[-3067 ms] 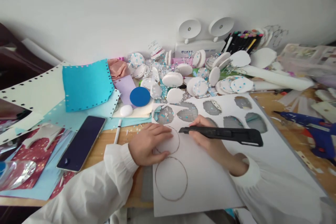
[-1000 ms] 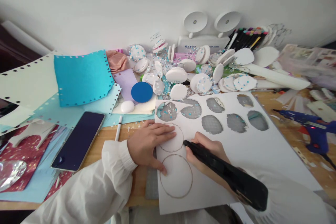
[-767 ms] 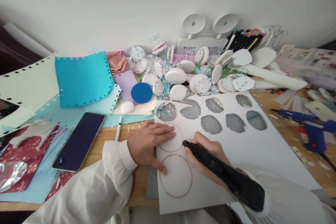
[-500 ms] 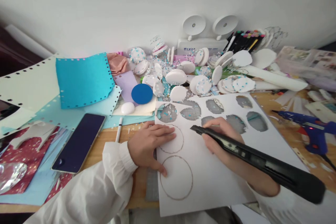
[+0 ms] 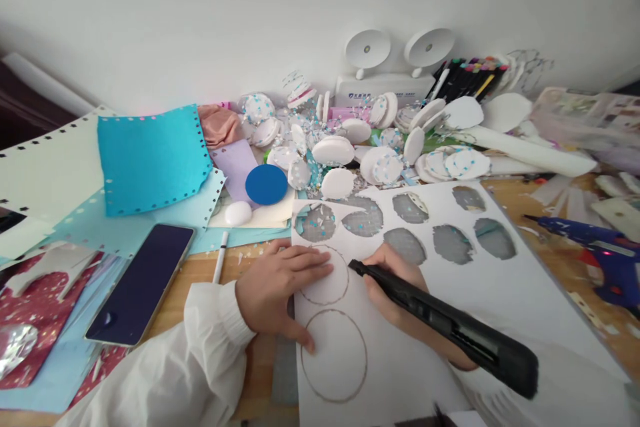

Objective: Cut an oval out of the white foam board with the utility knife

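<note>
A large white foam or card sheet lies before me with several rough round holes cut through it. Two circles are drawn on its left side, an upper circle and a lower circle. My left hand rests flat on the sheet, fingers spread over the upper circle, thumb at the lower one's edge. In my right hand is a black utility knife, its tip at the right edge of the upper circle. Whether the blade pierces the sheet I cannot tell.
White discs with blue beads are heaped behind the sheet. A blue glue gun lies on the right. To the left are a phone, a white pen, a blue disc and turquoise felt. A grey cutting mat shows beneath.
My right hand has brought the knife left and slightly down, so its tip meets the upper circle's outline. My left hand stays on the sheet. The view has shifted slightly.
</note>
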A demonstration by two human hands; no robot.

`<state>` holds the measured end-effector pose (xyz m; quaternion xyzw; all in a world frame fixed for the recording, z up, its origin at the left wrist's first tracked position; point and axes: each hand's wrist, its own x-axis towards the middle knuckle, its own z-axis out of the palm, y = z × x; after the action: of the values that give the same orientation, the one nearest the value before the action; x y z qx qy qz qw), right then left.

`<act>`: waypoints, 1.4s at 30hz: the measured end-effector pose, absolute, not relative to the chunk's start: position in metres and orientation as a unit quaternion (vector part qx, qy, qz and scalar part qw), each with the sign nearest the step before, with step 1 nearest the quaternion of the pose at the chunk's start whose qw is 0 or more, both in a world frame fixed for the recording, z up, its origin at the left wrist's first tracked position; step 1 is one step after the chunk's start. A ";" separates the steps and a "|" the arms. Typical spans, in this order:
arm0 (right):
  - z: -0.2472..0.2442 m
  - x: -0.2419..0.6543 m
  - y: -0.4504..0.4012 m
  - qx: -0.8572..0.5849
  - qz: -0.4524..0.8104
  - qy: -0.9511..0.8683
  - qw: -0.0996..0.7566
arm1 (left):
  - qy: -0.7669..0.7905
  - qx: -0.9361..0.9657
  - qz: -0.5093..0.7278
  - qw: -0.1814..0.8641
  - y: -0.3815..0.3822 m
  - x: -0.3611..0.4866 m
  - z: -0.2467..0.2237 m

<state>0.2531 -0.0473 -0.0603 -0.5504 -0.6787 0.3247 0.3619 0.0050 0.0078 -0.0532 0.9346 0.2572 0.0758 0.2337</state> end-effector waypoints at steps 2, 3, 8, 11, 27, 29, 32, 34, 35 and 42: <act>-0.064 0.254 -0.048 -0.549 0.326 -0.683 0.355 | 0.259 0.935 0.072 0.231 0.008 0.005 -0.052; -0.065 0.254 -0.048 -0.548 0.326 -0.686 0.352 | 0.260 0.935 0.071 0.229 0.008 0.005 -0.052; -0.065 0.251 -0.046 -0.538 0.324 -0.703 0.333 | 0.257 0.937 0.069 0.226 0.008 0.005 -0.052; -0.063 0.249 -0.044 -0.534 0.318 -0.716 0.319 | 0.255 0.938 0.071 0.224 0.009 0.004 -0.053; -0.060 0.260 -0.053 -0.496 0.371 -0.713 0.328 | 0.266 0.931 0.074 0.240 0.008 0.005 -0.054; -0.059 0.261 -0.053 -0.490 0.388 -0.718 0.306 | 0.266 0.931 0.075 0.240 0.008 0.005 -0.054; -0.057 0.259 -0.052 -0.488 0.408 -0.700 0.325 | 0.265 0.931 0.073 0.240 0.008 0.005 -0.054; -0.054 0.258 -0.051 -0.488 0.423 -0.679 0.350 | 0.263 0.932 0.071 0.239 0.008 0.004 -0.055; -0.053 0.257 -0.050 -0.487 0.430 -0.671 0.358 | 0.264 0.932 0.070 0.239 0.008 0.004 -0.055; -0.048 0.263 -0.040 -0.473 0.444 -0.676 0.351 | 0.263 0.933 0.058 0.239 0.009 0.005 -0.053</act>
<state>0.2626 -0.0405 -0.0480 -0.4727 -0.6756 0.4437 0.3510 0.0047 0.0093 -0.0529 0.9329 0.2625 0.0581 0.2394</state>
